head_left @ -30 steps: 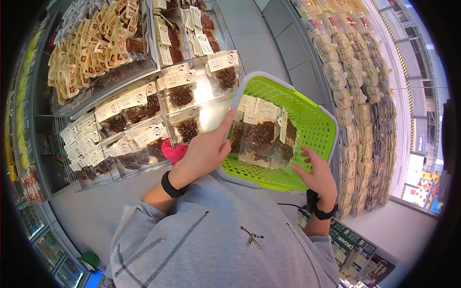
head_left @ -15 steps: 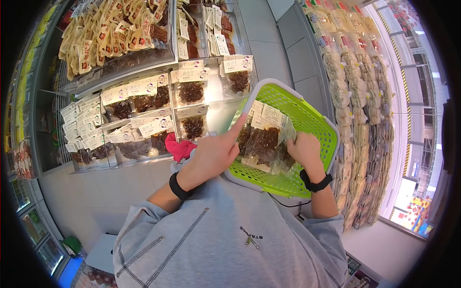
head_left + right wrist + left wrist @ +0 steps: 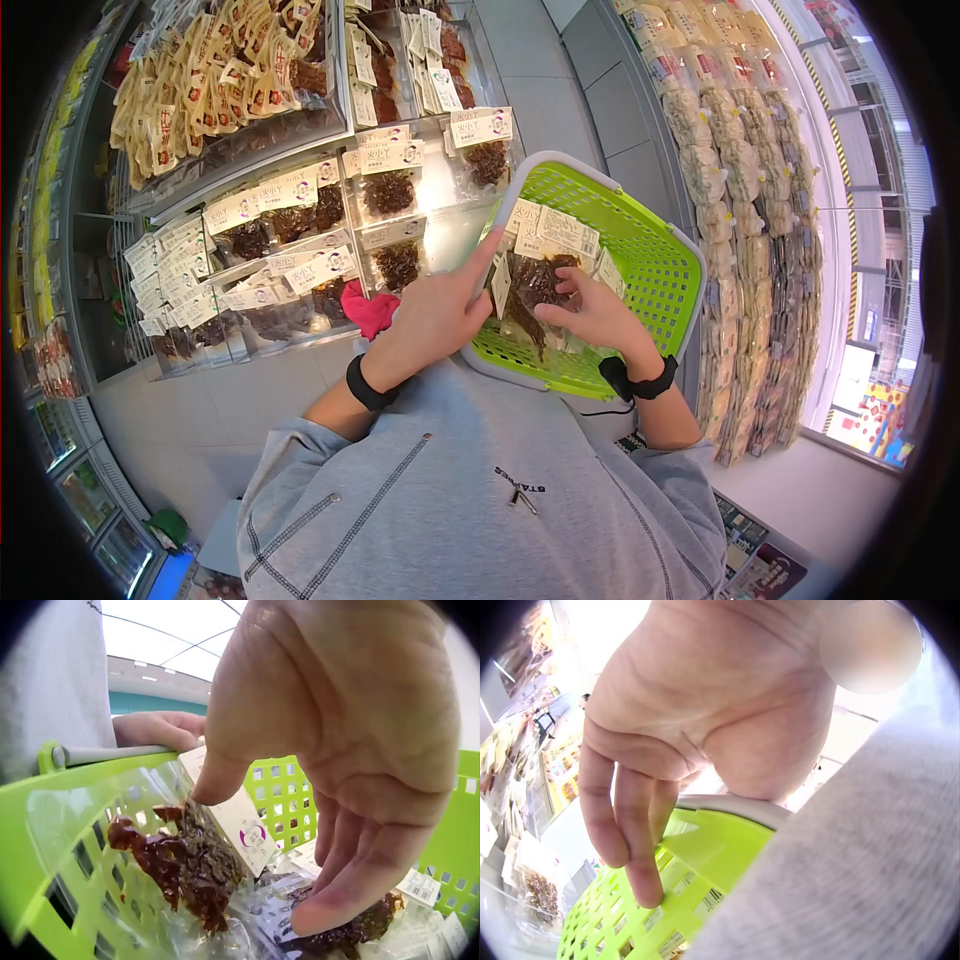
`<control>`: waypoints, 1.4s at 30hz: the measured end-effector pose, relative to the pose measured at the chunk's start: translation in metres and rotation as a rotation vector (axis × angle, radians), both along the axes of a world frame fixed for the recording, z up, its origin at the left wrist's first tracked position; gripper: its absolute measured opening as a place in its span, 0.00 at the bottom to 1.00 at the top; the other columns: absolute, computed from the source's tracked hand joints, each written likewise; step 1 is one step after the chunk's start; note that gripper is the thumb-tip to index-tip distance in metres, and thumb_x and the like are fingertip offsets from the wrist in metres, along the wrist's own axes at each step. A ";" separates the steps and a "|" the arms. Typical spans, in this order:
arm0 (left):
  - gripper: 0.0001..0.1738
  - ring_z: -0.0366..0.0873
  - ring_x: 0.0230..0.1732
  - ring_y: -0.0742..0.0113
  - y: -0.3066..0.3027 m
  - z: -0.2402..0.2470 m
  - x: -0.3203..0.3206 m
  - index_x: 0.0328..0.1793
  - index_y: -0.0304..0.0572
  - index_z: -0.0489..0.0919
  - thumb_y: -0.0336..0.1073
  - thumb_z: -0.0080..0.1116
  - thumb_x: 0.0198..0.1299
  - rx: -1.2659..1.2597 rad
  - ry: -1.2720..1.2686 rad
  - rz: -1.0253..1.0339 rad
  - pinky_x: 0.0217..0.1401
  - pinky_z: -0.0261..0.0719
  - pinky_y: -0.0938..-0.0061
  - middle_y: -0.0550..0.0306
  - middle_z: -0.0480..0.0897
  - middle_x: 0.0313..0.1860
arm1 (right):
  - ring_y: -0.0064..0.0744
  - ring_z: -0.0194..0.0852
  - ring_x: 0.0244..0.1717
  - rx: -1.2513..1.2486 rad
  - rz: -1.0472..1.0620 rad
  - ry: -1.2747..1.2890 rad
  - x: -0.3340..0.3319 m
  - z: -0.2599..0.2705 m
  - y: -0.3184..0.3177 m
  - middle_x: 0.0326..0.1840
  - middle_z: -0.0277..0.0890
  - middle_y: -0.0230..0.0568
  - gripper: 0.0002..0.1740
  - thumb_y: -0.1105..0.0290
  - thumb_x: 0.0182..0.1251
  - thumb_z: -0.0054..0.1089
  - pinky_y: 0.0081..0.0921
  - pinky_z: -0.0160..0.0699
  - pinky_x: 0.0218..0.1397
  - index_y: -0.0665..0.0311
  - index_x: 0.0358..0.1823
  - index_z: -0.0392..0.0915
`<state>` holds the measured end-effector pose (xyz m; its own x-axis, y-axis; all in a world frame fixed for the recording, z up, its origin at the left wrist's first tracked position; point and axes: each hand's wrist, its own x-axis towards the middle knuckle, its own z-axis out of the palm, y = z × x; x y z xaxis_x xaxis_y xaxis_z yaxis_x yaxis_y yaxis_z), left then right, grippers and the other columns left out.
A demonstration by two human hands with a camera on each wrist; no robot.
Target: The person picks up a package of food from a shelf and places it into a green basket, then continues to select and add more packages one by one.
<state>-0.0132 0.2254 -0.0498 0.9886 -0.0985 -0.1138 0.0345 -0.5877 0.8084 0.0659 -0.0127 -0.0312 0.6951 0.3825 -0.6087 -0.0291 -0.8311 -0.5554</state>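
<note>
My left hand (image 3: 435, 315) grips the rim of a green plastic basket (image 3: 640, 235). In the left wrist view its fingers (image 3: 641, 877) lie along the basket's outer holed wall. Inside the basket are several clear bags of dark brown glossy meat (image 3: 540, 275) with white card tops. My right hand (image 3: 598, 315) is among them, thumb and fingers apart. In the right wrist view the thumb (image 3: 221, 776) lies against the card of a tilted bag (image 3: 195, 862) at the left. The fingertips (image 3: 319, 911) rest on another bag (image 3: 349, 930) lower down.
Left of the basket, a display holds rows of similar carded bags (image 3: 290, 210), with beige-wrapped packs (image 3: 215, 80) behind. A red cloth-like item (image 3: 368, 308) sits by my left forearm. Right of the basket stands a rack of pale packaged goods (image 3: 740, 230).
My right hand has gone from the basket's right side, where it held the bags' right edge, leftward over the bags. One bag now leans at the left. My left hand keeps its hold.
</note>
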 end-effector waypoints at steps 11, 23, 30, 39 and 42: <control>0.42 0.78 0.21 0.47 0.003 -0.004 0.001 0.79 0.57 0.51 0.36 0.53 0.58 -0.064 -0.015 0.012 0.27 0.75 0.59 0.45 0.78 0.19 | 0.33 0.75 0.40 0.058 0.257 -0.008 -0.009 -0.033 0.008 0.38 0.75 0.42 0.57 0.48 0.47 0.76 0.25 0.74 0.46 0.76 0.70 0.55; 0.41 0.78 0.21 0.48 0.006 -0.003 0.004 0.79 0.57 0.53 0.36 0.53 0.57 -0.069 -0.006 0.010 0.27 0.75 0.61 0.46 0.78 0.21 | 0.26 0.73 0.50 0.296 -0.692 0.226 0.030 -0.046 -0.039 0.52 0.75 0.38 0.22 0.64 0.68 0.58 0.26 0.72 0.53 0.67 0.59 0.69; 0.41 0.79 0.23 0.47 0.007 -0.002 0.005 0.79 0.60 0.54 0.37 0.53 0.57 -0.086 0.010 0.014 0.28 0.76 0.59 0.46 0.79 0.22 | 0.31 0.73 0.52 0.208 -0.625 0.161 0.026 -0.075 -0.034 0.54 0.74 0.46 0.25 0.67 0.65 0.61 0.30 0.71 0.56 0.72 0.59 0.67; 0.41 0.80 0.25 0.45 0.006 -0.007 0.006 0.78 0.62 0.53 0.38 0.53 0.57 -0.088 -0.025 0.023 0.28 0.77 0.56 0.46 0.78 0.21 | 0.24 0.72 0.38 0.189 -0.646 -0.029 0.020 -0.078 -0.051 0.39 0.77 0.36 0.14 0.68 0.61 0.67 0.24 0.71 0.43 0.69 0.42 0.75; 0.41 0.79 0.24 0.46 0.007 -0.005 0.005 0.78 0.60 0.54 0.37 0.53 0.57 -0.096 -0.008 0.015 0.28 0.77 0.59 0.45 0.79 0.22 | 0.22 0.74 0.36 0.124 -0.603 -0.077 0.023 -0.056 -0.070 0.37 0.79 0.33 0.12 0.70 0.61 0.66 0.21 0.71 0.41 0.69 0.40 0.76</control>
<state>-0.0079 0.2328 -0.0548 0.9910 -0.0936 -0.0962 0.0357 -0.5066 0.8614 0.0887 -0.0830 -0.0872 0.8510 -0.0260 -0.5244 -0.4292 -0.6099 -0.6662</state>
